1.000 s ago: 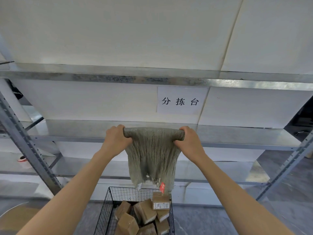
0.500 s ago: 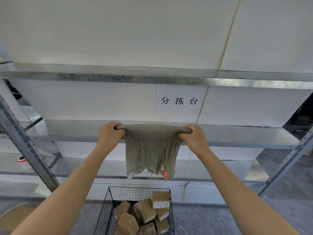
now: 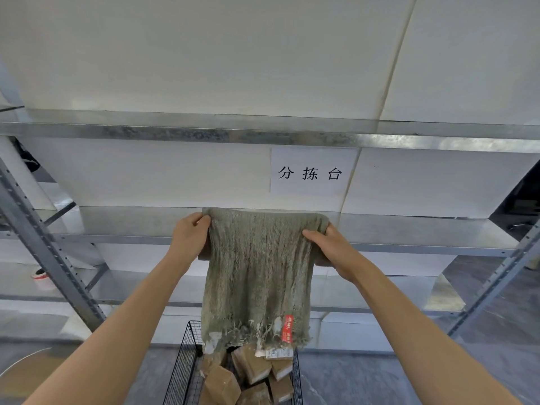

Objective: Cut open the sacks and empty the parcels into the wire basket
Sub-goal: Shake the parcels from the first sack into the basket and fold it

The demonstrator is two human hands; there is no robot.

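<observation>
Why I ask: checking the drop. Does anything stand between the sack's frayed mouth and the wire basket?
Nothing visible does. The grey-green woven sack, gripped at its top by left hand and right hand, hangs mouth-down directly over the black wire basket.

A limp sack (image 3: 257,276) hangs above the basket (image 3: 182,372), its fringe masking the far rim. Parcels (image 3: 222,384) crowd the inside. Steel shelves (image 3: 117,220) block the back; floor (image 3: 380,378) lies open either side.
</observation>
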